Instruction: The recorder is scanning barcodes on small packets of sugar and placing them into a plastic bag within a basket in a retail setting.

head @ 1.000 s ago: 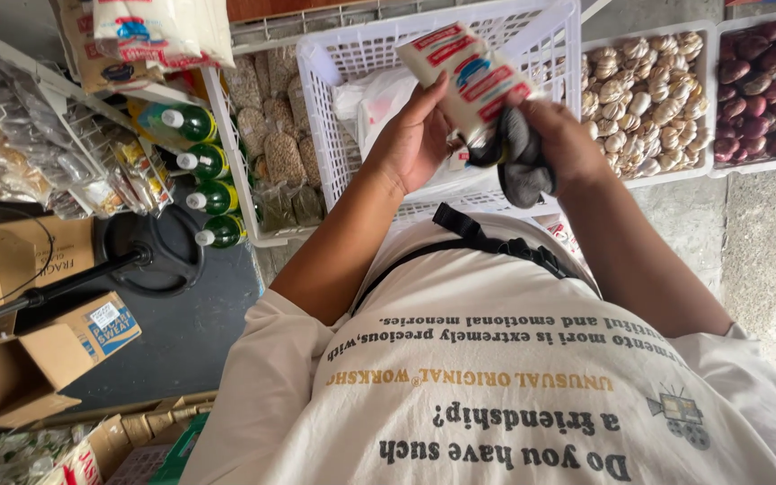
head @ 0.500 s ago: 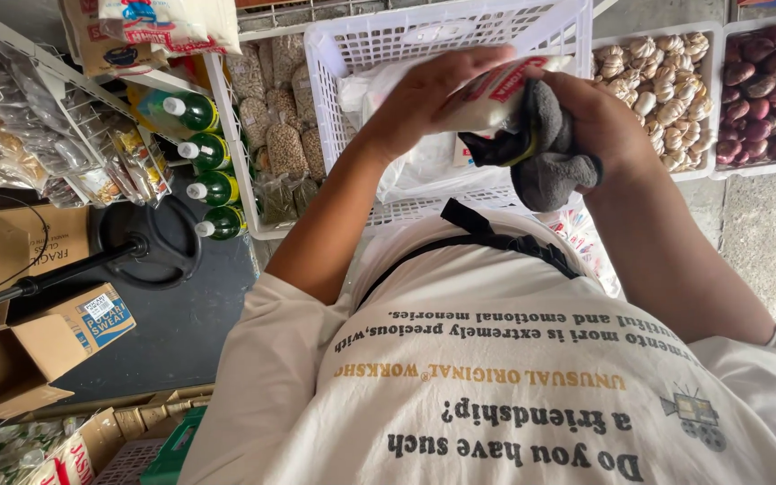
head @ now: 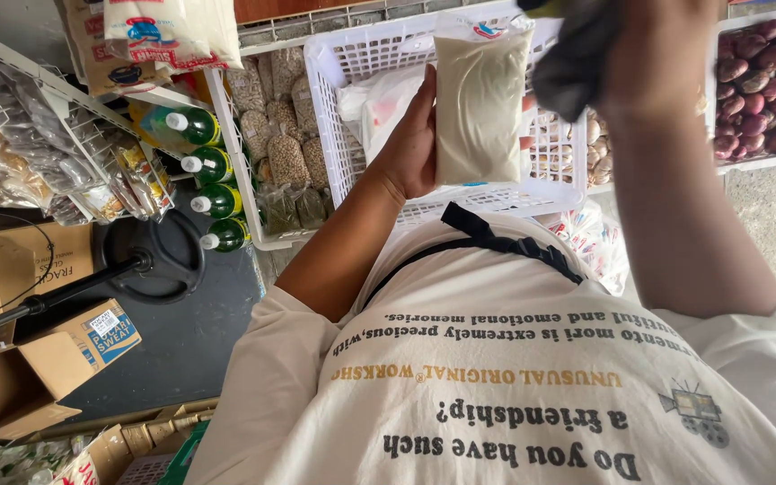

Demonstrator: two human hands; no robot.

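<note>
My left hand (head: 415, 139) holds a clear plastic packet of pale grain (head: 480, 103) upright, its plain side toward me, in front of a white plastic crate (head: 339, 85). My right hand (head: 653, 54) is raised at the top edge of the view, gripping a dark grey cloth (head: 572, 58) just beside the packet's upper right corner. My white printed shirt (head: 514, 377) fills the lower half of the view.
Green bottles with white caps (head: 208, 171) line a wire rack at left, next to bagged seeds (head: 285, 157). Red onions (head: 765, 85) fill a tray at right. A fan's black base (head: 159, 256) and open cardboard boxes (head: 47, 359) lie on the floor at left.
The packet was turned from its printed side to its plain side and now stands upright in my left hand. My right hand with the cloth has lifted up and to the right.
</note>
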